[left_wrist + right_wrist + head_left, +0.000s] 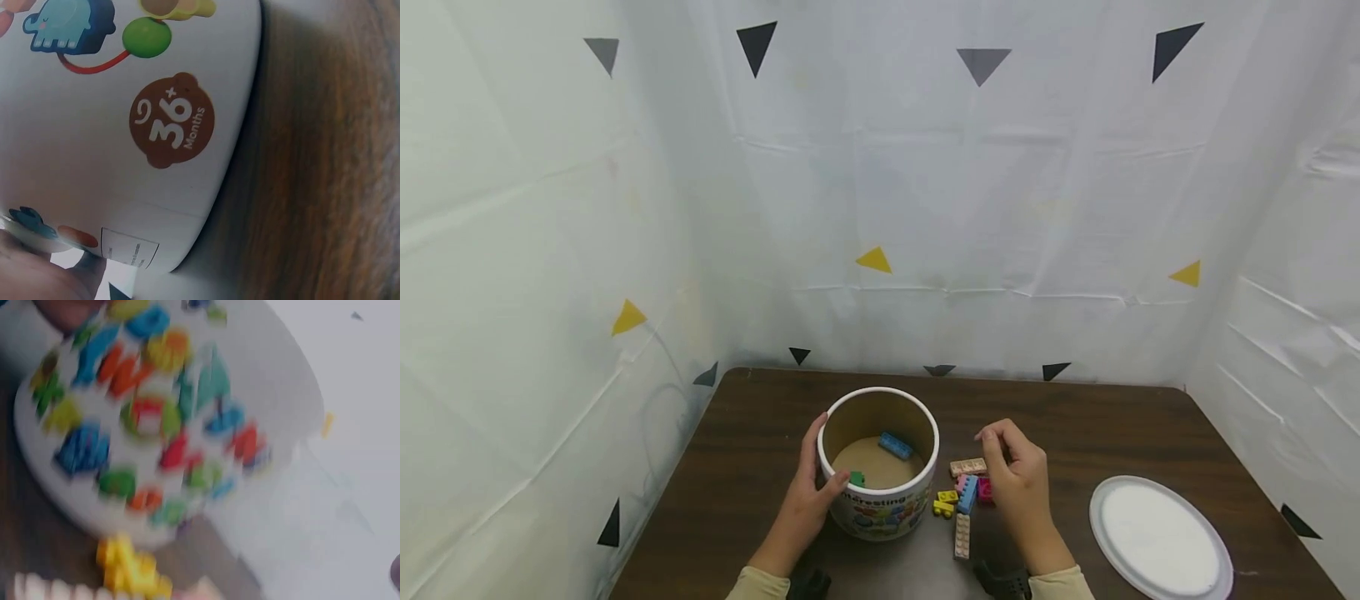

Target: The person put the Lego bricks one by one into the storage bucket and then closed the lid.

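Note:
My left hand (808, 492) grips the rim of a white printed bucket (880, 510), its thumb at the near side. Inside the bucket, a blue toy brick (895, 446) lies on the bottom, and a green brick (857, 478) shows partly behind the near rim. Loosely curled, my right hand (1017, 479) hovers beside a small pile of bricks with nothing visible in its fingers. That pile includes a peach brick (967, 467), a light blue brick (967, 494), a magenta brick (985, 490), yellow bricks (943, 507) and another peach brick (962, 536).
A round white lid (1161, 537) lies on the right of the dark wooden table (760, 417). White sheeting (925, 208) with coloured triangles hangs behind and at both sides. The right wrist view is blurred.

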Demonstrator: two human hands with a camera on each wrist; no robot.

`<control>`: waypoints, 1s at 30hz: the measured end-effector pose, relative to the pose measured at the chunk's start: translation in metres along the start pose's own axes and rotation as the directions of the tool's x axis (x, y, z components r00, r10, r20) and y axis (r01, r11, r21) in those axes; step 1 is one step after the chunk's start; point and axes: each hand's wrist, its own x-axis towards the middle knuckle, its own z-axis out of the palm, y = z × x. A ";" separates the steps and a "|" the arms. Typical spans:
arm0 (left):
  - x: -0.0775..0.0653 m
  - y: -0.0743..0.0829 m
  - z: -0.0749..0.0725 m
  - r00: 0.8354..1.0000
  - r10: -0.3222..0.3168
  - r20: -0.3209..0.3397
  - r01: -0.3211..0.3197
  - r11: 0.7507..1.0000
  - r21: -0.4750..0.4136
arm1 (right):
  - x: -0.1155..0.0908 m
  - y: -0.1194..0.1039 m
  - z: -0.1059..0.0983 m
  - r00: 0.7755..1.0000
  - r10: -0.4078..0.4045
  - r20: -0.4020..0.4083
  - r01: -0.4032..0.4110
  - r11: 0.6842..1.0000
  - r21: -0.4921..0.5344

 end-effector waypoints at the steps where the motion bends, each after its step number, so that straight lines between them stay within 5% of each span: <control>1: 0.000 0.000 0.001 1.000 -0.005 -0.003 0.005 1.000 -0.002 | -0.004 0.006 -0.005 0.998 0.056 -0.004 -0.056 0.998 -0.024; 7: 0.001 -0.002 0.003 1.000 0.001 -0.018 -0.001 1.000 0.005 | -0.026 0.040 -0.026 0.954 0.300 0.020 -0.295 0.948 -0.121; 14: 0.000 -0.003 0.003 1.000 0.025 -0.014 -0.025 1.000 0.012 | -0.049 0.068 -0.028 0.846 0.520 0.114 -0.500 0.849 -0.170; 20: 0.000 -0.004 0.002 1.000 0.017 0.008 -0.017 1.000 0.004 | -0.051 0.073 -0.024 0.820 0.560 0.114 -0.510 0.807 -0.296; 27: 0.000 -0.003 0.003 1.000 0.019 0.005 -0.019 1.000 0.004 | -0.051 0.072 -0.024 0.784 0.580 0.224 -0.478 0.792 -0.379; 30: 0.001 -0.002 0.003 1.000 0.026 0.003 -0.026 1.000 0.005 | -0.049 0.072 -0.022 0.785 0.573 0.236 -0.461 0.795 -0.395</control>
